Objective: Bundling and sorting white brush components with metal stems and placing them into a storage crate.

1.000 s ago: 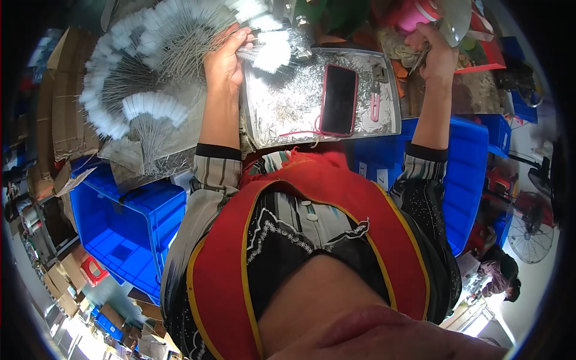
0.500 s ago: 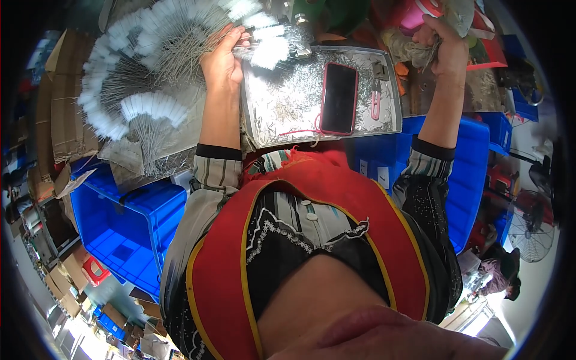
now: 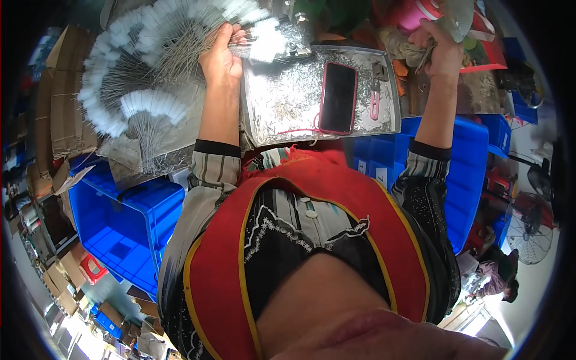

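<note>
My left hand (image 3: 222,60) is closed around the thin wire stems of a small bunch of white-bristled brushes (image 3: 264,43), whose heads point right toward a brightly lit metal fixture (image 3: 296,37). Beside and behind it fans a large pile of similar wire brushes (image 3: 114,66), with a smaller fan of them (image 3: 153,108) nearer me. At the far right my right hand (image 3: 445,51) is closed beside a pink rounded thing (image 3: 417,15) and a crumpled greyish cloth (image 3: 399,49). What its fingers grip is hidden.
Between my arms, a shallow white tray (image 3: 258,135) holds scattered metal bits, a dark phone in a red case (image 3: 338,99) and a small red-handled tool (image 3: 375,106). Blue bins (image 3: 126,222) stand left and right (image 3: 465,180). A cardboard box (image 3: 69,114) is at the left.
My left hand and its brushes have shifted slightly left, the brush heads drawing back from the fixture's right side. My right hand has moved slightly left and stays closed.
</note>
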The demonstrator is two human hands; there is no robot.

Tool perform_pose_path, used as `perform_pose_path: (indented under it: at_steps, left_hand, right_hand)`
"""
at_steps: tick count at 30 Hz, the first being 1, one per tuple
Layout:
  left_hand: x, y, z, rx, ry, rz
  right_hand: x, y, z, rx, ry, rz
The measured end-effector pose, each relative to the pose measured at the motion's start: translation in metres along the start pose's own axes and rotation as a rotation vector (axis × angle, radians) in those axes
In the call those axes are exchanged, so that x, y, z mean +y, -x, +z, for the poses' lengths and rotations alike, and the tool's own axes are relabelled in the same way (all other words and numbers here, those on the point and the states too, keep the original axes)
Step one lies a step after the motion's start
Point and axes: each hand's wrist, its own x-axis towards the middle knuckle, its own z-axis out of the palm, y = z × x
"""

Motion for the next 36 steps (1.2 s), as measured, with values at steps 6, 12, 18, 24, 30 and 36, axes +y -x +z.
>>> perform_pose_path:
  at_steps: [6, 12, 18, 24, 30, 36]
  left_hand:
    - [0.000, 0.002, 0.004, 0.039, 0.036, -0.020]
    - [0.000, 0.001, 0.007, 0.063, 0.037, -0.022]
    - [0.001, 0.003, 0.010, 0.057, 0.033, -0.014]
    - [-0.003, -0.001, 0.011, -0.059, 0.000, -0.045]
    - [-0.004, -0.002, 0.009, 0.012, 0.011, -0.010]
    - [-0.005, 0.001, 0.018, 0.075, 0.013, -0.002]
  right_hand:
    - [0.000, 0.003, 0.003, -0.018, -0.008, -0.040]
    - [-0.004, 0.000, -0.001, -0.032, 0.023, 0.013]
    - [0.030, -0.005, -0.012, -0.093, -0.102, -0.142]
    - [0.041, -0.003, -0.012, -0.092, -0.128, -0.231]
    - [0.000, 0.004, 0.007, 0.014, -0.027, -0.027]
    - [-0.002, -0.001, -0.001, 0.006, -0.029, 0.040]
